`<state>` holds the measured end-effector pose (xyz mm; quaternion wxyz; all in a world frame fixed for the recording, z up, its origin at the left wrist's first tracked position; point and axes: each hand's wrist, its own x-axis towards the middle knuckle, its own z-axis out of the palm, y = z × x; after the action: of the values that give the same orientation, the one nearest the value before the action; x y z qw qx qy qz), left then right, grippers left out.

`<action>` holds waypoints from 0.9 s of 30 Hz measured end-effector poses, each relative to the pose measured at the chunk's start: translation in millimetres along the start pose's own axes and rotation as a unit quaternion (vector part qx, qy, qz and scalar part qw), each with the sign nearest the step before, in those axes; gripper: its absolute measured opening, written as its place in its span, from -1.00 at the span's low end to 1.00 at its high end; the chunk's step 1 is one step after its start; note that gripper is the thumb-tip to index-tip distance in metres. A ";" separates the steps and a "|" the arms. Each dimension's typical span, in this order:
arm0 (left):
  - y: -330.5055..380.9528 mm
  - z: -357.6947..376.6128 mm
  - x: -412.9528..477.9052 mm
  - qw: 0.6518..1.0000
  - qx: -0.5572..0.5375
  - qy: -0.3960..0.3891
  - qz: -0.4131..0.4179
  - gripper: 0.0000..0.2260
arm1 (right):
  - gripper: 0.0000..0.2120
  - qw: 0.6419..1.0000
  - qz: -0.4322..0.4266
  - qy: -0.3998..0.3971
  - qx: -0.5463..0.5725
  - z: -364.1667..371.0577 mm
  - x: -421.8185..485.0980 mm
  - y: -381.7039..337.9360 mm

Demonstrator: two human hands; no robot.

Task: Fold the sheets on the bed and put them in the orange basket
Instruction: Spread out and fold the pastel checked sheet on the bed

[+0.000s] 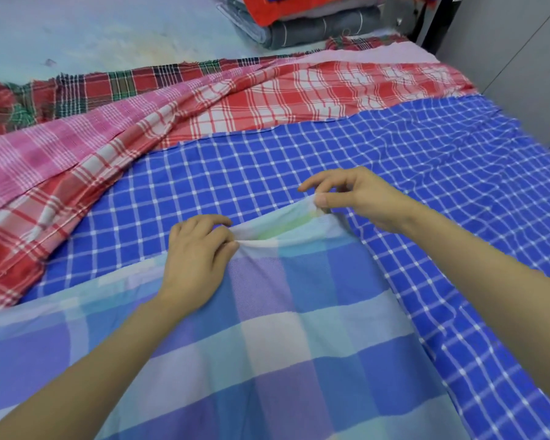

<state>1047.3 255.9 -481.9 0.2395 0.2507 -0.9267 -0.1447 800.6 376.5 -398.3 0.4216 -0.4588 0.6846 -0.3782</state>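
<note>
Nearest the lens: a pastel checked sheet (pixel 283 360), big squares of pale blue, lilac and white, spread over the near part of the bed and running out of frame at the bottom and left. Two bare forearms reach across it from the bottom edge. The left hand (pixel 197 258) lies knuckles-up at the sheet's far edge, its fingers (pixel 216 220) curled, thumb and fingers pinching a small gathered ridge of the cloth. The right hand (pixel 356 198) sits just beyond and to the right, slightly raised. Its thumb is pressed to a curled finger with the sheet's far corner pinched between them, and the index finger is stretched out, touching nothing. Between the two hands the edge is lifted into a short soft fold. Under the pastel sheet lies a blue checked sheet (pixel 426 160), thin white lines on strong blue, rippled toward the right and covering the middle and right of the bed. Beyond it is a rumpled red-and-white plaid sheet (pixel 267 100). A pink plaid sheet (pixel 61 154) lies in long creases over its left part. Further back, a dark red-and-green tartan cloth (pixel 108 87) with a frayed edge, and a pale pink cloth (pixel 378 54) at far right. Behind these is a pale bluish surface (pixel 92 36); mattress or floor cannot be told. At the top edge sits a stack of folded bedding (pixel 315 27), grey below, red above.
</note>
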 end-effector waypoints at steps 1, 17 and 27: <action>-1.7 -2.0 -0.3 1.000 -0.019 -0.005 0.012 -0.72 | -0.79 0.999 0.008 -0.030 0.034 -3.0 -0.5 -4.6; -1.6 18.8 5.0 0.988 0.046 -0.090 -0.118 -0.77 | -0.16 0.697 0.059 -0.178 -0.692 -18.1 7.6 33.6; -54.9 -21.2 -49.8 0.990 0.077 -0.112 -0.028 -0.66 | -0.51 0.846 0.030 0.211 -0.489 15.1 -35.5 107.6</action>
<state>1117.8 233.7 -503.8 0.1098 0.2767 -0.9487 -0.1068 789.3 439.7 -492.9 -0.0010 -0.4936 0.8669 -0.0697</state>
